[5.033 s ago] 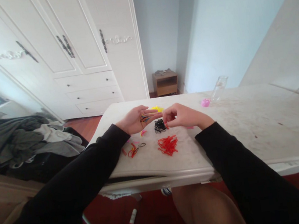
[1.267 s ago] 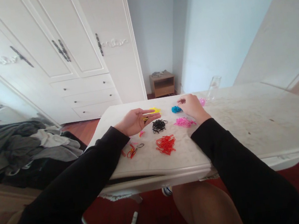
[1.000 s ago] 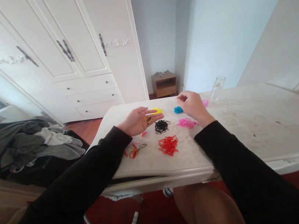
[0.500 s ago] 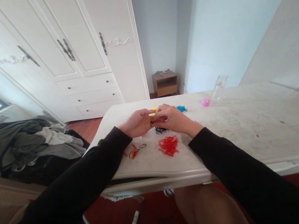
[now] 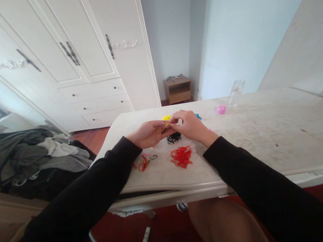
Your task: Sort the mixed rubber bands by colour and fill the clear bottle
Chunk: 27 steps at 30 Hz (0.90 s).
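Observation:
My left hand (image 5: pixel 148 135) is turned palm up above the table, holding a few small rubber bands (image 5: pixel 165 131), dark and yellowish, against its fingers. My right hand (image 5: pixel 191 127) meets it at the fingertips, thumb and forefinger pinched on a thin yellow rubber band (image 5: pixel 167 124). Just below the hands lies a pile of black rubber bands (image 5: pixel 174 138). Nearer the front edge is a red pile of rubber bands (image 5: pixel 181 157). Behind the fingers a yellow pile (image 5: pixel 166 117) shows, and a blue pile (image 5: pixel 198 116) is mostly hidden by my right hand.
A loose mix of bands (image 5: pixel 144 163) lies on the white table (image 5: pixel 257 143) at the left front. Farther back stand a pink round object (image 5: pixel 221 109) and a clear glass container (image 5: pixel 236 94). Clothes (image 5: pixel 34 155) are heaped to the left; a wardrobe (image 5: pixel 133 73) stands behind.
My right hand's fingers have shifted slightly and now pinch at the left fingertips. More of the yellow and black piles shows; the blue pile is more covered.

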### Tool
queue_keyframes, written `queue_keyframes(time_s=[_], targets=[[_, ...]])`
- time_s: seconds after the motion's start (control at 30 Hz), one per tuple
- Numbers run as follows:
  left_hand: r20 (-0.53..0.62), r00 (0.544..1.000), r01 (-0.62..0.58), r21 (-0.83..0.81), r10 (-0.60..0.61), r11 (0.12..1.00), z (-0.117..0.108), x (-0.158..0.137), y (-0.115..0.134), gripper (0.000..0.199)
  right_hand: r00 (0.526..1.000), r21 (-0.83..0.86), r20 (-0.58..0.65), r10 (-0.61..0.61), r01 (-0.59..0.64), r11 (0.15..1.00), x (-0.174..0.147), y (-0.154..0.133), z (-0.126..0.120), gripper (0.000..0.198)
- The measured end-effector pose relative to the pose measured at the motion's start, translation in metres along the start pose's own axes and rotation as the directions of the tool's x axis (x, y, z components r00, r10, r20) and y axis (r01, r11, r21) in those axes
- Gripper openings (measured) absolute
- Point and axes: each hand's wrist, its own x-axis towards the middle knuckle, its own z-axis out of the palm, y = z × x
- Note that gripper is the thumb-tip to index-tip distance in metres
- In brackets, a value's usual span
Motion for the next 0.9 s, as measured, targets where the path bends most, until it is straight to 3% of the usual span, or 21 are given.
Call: queue_keyframes(time_s=[0.17,0.4,0.5,0.9], targets=[[0.004,1.0,0.005,0.01,-0.005,1.0,0.0,0.001,0.0,0.03,0.997,0.011,-0.081,0.009,-0.008,1.0,0.0,0.001,0.001,0.01],[-0.032,0.999,-0.023,-0.052,0.021,0.998,0.002,0.003,-0.004,0.026,0.991,0.022,0.053,-0.122,0.121,0.992,0.002,-0.002,0.01,0.017],[-0.033,0.999,-0.032,-0.038,0.03,0.999,0.002,0.003,-0.004,0.03,0.992,0.013,0.029,-0.122,0.122,0.992,0.001,-0.003,0.009,0.013],[0.148,0.987,-0.08,0.072,0.069,0.994,-0.006,0.001,-0.001,0.043,0.993,0.032,0.052,-0.107,0.105,0.994,0.0,0.003,0.007,0.011]])
